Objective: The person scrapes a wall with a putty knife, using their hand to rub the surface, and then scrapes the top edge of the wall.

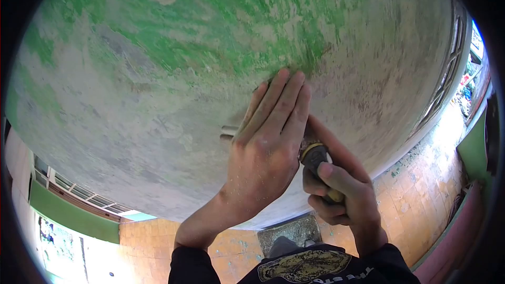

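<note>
My left hand [269, 129] lies flat, fingers straight and close together, against the broad wall of patchy green paint and bare grey plaster [173, 110]. My right hand [344, 192] is wrapped around the dark, rounded tool handle with a yellowish ring [315, 155], its index finger stretched up towards my left hand. The handle stands just off my left wrist; the tool's far end is hidden. A small grey piece [228, 132] shows beside my left palm. My black shirt [247, 276] has a yellow print and white lettering too cut off to read. Beyond lie the orange tiled floor [410, 200], speckled with flakes, and a green wall band [73, 213] below white-framed panes [84, 192]. The paint looks scratched and streaky, the plaster smoother and cloudy.
</note>
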### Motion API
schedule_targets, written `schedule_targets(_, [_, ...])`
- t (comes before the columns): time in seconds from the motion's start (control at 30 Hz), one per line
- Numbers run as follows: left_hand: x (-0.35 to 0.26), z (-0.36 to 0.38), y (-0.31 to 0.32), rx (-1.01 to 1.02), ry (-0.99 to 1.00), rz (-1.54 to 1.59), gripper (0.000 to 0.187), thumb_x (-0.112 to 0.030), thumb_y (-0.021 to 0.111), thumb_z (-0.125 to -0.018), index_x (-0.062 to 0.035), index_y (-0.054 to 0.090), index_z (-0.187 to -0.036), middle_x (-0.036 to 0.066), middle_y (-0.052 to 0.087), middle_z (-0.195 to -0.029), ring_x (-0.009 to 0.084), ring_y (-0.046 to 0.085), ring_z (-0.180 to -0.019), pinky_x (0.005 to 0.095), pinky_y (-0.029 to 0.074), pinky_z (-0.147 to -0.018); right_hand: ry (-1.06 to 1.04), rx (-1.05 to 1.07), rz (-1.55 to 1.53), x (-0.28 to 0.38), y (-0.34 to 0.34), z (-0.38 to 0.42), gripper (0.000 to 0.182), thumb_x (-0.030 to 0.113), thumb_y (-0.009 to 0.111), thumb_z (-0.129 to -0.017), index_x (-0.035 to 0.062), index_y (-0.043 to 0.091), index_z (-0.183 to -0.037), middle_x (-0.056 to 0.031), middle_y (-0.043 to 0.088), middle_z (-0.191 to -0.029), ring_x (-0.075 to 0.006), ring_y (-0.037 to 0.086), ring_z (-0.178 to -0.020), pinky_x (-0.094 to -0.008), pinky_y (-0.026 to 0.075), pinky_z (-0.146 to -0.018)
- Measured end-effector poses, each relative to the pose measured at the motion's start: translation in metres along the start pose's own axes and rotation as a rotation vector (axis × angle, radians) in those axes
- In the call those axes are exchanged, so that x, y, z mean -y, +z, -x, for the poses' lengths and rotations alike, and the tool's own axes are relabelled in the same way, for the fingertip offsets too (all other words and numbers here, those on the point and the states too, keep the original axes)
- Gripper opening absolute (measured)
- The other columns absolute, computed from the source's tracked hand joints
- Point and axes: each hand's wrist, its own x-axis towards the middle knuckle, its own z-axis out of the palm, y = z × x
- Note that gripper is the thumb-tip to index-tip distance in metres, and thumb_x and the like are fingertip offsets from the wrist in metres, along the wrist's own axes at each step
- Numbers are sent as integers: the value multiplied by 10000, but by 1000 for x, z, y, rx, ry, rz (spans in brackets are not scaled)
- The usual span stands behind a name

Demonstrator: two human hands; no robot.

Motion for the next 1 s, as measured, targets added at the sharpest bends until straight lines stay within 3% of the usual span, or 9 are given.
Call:
schedule_targets(0.4, [0, -1, 2, 22, 2, 10, 688, 135, 566, -660, 36, 594, -1341, 176, 562, -1434, 364, 459, -1409, 503, 363, -1170, -54, 13, 29, -13, -10, -5, 661, 162, 469, -1037, 122, 173, -1627, -12, 464, -768, -26, 324, -446, -193, 243, -388])
schedule_targets(0.77, [4, -16, -1, -56, 37, -57, 567, 109, 586, -760, 17, 623, -1318, 163, 592, -1409, 372, 506, -1368, 507, 408, -1138, -56, 6, 38, -5, -8, -8, 655, 170, 472, -1036, 155, 190, -1628, -13, 474, -779, -24, 326, -453, -194, 249, -386])
schedule_targets(1.0, [2, -14, 3, -69, 21, 4, 573, 97, 595, -745, 0, 633, -1309, 163, 593, -1409, 376, 507, -1366, 508, 403, -1144, -57, -3, 27, 2, -4, -13, 647, 145, 444, -1033, 158, 190, -1628, -12, 469, -782, -22, 315, -460, -195, 245, -387])
